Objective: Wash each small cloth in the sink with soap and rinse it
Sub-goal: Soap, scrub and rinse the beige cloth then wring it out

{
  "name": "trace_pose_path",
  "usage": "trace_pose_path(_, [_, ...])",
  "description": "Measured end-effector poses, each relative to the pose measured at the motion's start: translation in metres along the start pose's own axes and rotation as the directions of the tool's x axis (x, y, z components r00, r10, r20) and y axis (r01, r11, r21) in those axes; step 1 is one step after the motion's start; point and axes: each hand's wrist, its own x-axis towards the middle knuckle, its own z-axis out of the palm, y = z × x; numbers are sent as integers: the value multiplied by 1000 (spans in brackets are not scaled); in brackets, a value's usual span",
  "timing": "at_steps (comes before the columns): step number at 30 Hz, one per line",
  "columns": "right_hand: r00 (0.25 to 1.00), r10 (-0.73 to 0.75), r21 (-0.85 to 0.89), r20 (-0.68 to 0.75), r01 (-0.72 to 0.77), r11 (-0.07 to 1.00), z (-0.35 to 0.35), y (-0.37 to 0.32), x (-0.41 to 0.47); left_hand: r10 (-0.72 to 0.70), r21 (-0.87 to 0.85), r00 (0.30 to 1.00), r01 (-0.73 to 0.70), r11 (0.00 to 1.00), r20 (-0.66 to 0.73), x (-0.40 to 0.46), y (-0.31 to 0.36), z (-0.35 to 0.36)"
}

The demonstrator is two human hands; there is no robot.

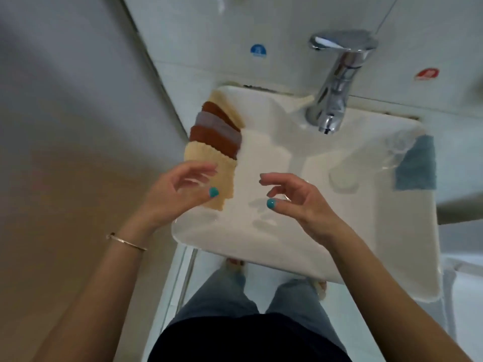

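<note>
Several small cloths lie fanned over the left rim of the white sink (261,246): a cream cloth (206,160) nearest me, then a brown cloth (214,139), a grey-lilac cloth (217,124), another brown one and a cream one behind. A blue cloth (415,165) lies on the sink's right rim. My left hand (180,192) hovers over the cream cloth with relaxed fingers, holding nothing. My right hand (292,199) hangs above the basin, fingers loosely curled, empty. The chrome tap (337,82) stands at the back; I see no water running.
A clear soap dish or holder (397,150) sits by the blue cloth. A round clear object (342,178) lies in the basin's right part. Tiled wall stands behind, a wall or door panel to the left. My legs and feet are below the sink.
</note>
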Motion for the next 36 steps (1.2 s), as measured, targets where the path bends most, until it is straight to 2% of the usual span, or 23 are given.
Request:
trace_pose_path(4, [997, -28, 98, -76, 36, 994, 36, 9, 59, -9, 81, 996, 16, 997, -83, 32, -27, -45])
trace_pose_path(7, [991, -2, 67, -136, 11, 998, 55, 15, 96, -2, 118, 997, 12, 993, -83, 58, -40, -56])
trace_pose_path(9, [990, 44, 58, -131, -37, 998, 62, 18, 115, -4, 164, 1000, 8, 986, -27, 72, -48, -59])
trace_pose_path(15, [986, 15, -183, -165, -45, 982, 70, 27, 137, -96, 186, 981, 63, 980, 171, 97, -60, -65])
trace_pose_path(17, [988, 85, -266, -128, -117, 957, 65, 30, 139, -131, 192, 968, 90, 977, 214, 102, -59, -67])
trace_pose_path(20, [976, 167, -370, -138, -208, 906, 54, 37, 140, -167, 314, 961, 91, 945, 222, 106, -54, -69])
trace_pose_path(23, [965, 180, -292, -190, -231, 928, 45, 39, 133, -127, 365, 969, 43, 930, 210, 106, -52, -72])
trace_pose_path(26, [960, 179, -203, -216, -224, 953, 40, 41, 116, -141, 344, 966, 60, 937, 218, 101, -50, -81])
trace_pose_path(31, [907, 60, -101, -416, -112, 989, 38, 29, 79, 7, 359, 993, -49, 932, 116, 80, -30, -87])
trace_pose_path(33, [887, -20, -123, -462, -42, 991, 39, 20, 56, 85, 367, 989, -125, 922, 123, 71, -16, -78])
trace_pose_path(36, [820, -76, -182, -568, -35, 983, 32, 13, 13, 157, 426, 965, -234, 874, 209, 63, 1, -54])
